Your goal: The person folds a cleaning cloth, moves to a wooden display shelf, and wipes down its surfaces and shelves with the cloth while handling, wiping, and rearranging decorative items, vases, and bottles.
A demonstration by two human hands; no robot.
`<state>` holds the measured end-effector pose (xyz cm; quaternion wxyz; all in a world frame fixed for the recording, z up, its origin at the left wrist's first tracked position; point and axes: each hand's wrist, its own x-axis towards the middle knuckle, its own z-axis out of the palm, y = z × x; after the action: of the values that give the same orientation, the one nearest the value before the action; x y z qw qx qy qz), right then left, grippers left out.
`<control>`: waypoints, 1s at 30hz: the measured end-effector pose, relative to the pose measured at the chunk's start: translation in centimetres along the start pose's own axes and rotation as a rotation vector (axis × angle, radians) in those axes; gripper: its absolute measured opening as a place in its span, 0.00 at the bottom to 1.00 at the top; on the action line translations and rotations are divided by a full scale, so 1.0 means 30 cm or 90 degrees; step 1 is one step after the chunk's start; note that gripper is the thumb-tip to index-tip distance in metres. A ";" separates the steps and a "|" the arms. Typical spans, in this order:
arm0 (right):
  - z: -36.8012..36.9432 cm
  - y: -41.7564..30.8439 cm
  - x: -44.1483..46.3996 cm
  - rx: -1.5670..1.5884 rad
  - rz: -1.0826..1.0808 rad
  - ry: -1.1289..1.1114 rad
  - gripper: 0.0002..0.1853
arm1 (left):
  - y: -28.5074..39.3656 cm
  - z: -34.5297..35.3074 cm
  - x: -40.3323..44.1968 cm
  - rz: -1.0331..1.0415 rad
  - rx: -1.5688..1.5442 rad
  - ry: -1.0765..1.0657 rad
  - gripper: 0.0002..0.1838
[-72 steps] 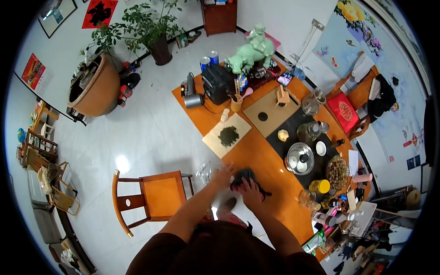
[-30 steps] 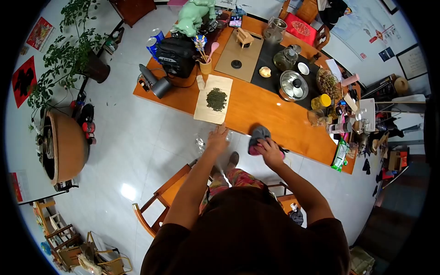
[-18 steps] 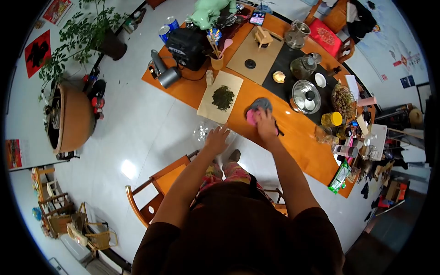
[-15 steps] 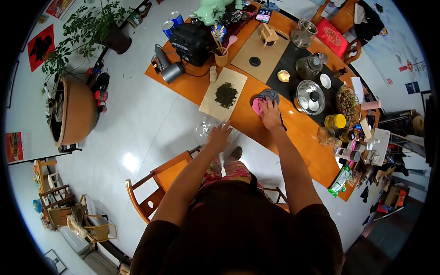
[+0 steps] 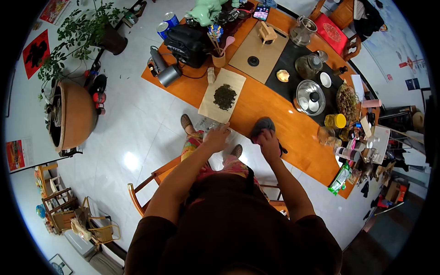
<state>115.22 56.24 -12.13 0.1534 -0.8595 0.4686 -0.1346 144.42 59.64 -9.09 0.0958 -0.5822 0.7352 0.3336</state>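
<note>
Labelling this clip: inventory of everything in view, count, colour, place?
table: 1, orange-brown, centre
cloth: 1, grey and pink, table's near edge
paper: 1, beige, table's near side
leaf pile: 1, dark green, on paper
plastic: 1, clear, below paper
hair dryer: 1, grey, left corner
bag: 1, black, beside hair dryer
cans: 2, blue, beside bag
figurine: 1, green, far end
phone: 1, bright screen, far end
board: 1, tan, mid-table
pot: 1, silver, right half
glass vessels: several, clear, right half
jar: 1, yellow-lidded, right half
packet: 1, green, right end
potted plant: 1, green, upper left
planter: 1, brown, left
chairs: several, brown, around room
clutter: uncountable, mixed, right edge
left hand: 1, bare, at plastic
right hand: 1, bare, holding cloth
</note>
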 end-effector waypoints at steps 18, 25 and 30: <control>0.357 -1.015 0.781 0.260 0.251 0.149 0.22 | -1.009 -0.226 -0.077 0.108 -0.334 0.003 0.21; 0.592 -1.036 0.961 -0.070 0.378 0.159 0.16 | -1.452 -0.276 -0.235 0.021 -0.407 0.075 0.18; 0.588 -0.987 1.053 -0.122 0.443 0.147 0.16 | -1.582 -0.288 -0.288 -0.068 -0.482 0.039 0.20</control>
<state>161.04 47.11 -13.97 0.0552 -0.6388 0.7570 -0.1261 192.84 56.55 -15.95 -0.1307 -0.6233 0.5313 0.5587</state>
